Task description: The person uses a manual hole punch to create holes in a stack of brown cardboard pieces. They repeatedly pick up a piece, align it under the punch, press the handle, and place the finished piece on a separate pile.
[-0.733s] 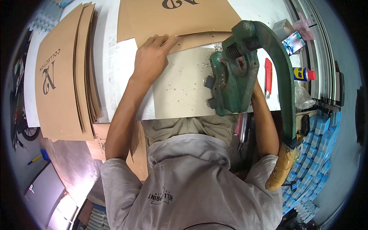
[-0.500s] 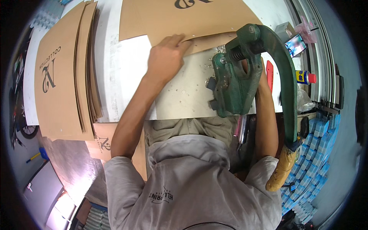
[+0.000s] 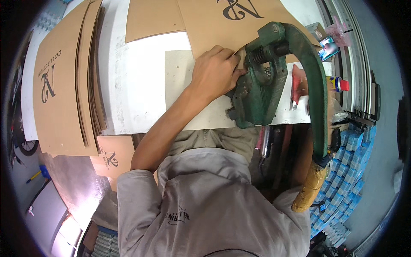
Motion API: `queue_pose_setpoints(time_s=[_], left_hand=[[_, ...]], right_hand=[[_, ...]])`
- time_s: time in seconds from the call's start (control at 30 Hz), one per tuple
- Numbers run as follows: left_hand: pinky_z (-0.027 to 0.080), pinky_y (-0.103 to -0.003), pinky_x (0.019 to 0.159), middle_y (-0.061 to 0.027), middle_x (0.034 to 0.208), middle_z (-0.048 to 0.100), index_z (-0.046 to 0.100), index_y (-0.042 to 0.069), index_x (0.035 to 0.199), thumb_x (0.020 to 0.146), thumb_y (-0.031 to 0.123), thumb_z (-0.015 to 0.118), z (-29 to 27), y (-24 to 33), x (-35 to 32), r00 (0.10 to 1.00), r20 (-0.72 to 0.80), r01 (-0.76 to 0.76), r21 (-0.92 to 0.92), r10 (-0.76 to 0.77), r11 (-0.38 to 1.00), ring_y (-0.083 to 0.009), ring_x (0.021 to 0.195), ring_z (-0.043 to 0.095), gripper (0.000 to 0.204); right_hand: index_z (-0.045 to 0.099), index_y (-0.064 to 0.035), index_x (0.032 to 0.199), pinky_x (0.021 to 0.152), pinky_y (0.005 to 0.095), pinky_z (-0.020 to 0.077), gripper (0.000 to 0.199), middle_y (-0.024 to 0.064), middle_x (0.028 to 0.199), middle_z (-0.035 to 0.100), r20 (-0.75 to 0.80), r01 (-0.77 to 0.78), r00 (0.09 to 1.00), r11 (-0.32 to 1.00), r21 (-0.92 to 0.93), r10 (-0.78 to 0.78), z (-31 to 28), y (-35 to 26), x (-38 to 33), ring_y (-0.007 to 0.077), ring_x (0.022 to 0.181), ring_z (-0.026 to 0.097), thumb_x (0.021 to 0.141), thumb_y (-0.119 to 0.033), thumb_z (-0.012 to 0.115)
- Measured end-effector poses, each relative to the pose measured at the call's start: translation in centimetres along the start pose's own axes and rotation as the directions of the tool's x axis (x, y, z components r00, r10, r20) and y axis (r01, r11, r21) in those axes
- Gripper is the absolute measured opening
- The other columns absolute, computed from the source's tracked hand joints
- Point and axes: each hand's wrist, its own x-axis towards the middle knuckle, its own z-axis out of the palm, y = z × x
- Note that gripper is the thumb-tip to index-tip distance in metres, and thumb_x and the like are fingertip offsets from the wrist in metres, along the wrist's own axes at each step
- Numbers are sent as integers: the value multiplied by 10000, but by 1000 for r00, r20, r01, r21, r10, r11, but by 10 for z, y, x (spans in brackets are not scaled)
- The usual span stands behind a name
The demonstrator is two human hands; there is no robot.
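My left hand (image 3: 215, 73) is closed on the near edge of a printed brown cardboard sheet (image 3: 214, 32). Its fingertips are right beside the jaw of a green metal hand press (image 3: 257, 96), and the sheet's corner reaches into that jaw. The press's long curved lever (image 3: 317, 90) ends in a grip wrapped in yellow tape (image 3: 309, 188). My right hand (image 3: 302, 87) is smeared by motion and partly behind the lever. It is close to a red-handled tool (image 3: 296, 81) on the table; whether it touches the tool I cannot tell.
Another brown sheet (image 3: 154, 19) lies at the far left of the held one. A stack of printed cardboard sheets (image 3: 64, 85) fills the left side. On the right are a phone (image 3: 329, 49), a blue-and-yellow can with a red cap (image 3: 338, 83) and several blue-wrapped packs (image 3: 342, 180).
My left hand has moved right, bringing the sheet's edge up to the press jaw and turning the sheet. My right hand has come out from behind the press toward the red-handled tool.
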Motion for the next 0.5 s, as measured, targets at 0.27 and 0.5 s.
queue_pose_setpoints(time_s=[0.27, 0.5], left_hand=[[578, -404, 793, -84, 979, 725, 771, 65, 1074, 785, 247, 851, -3, 5, 7, 997, 81, -12, 20, 11, 1000, -289, 948, 696, 350], [580, -428, 847, -144, 1146, 723, 762, 71, 1067, 826, 97, 755, -1, 5, -4, 998, 43, -41, 172, 35, 984, -324, 997, 702, 243]], right_hand=[[531, -88, 1497, 1188, 735, 150, 705, 179, 1615, 437, 223, 561, 827, 731, -388, -517, -22, -52, -181, 507, 1502, 299, 959, -525, 654], [527, -143, 1515, 1168, 810, 42, 746, 211, 1620, 418, 520, 681, 644, 730, -53, -562, -29, -123, -113, 544, 1519, 267, 978, -661, 539]])
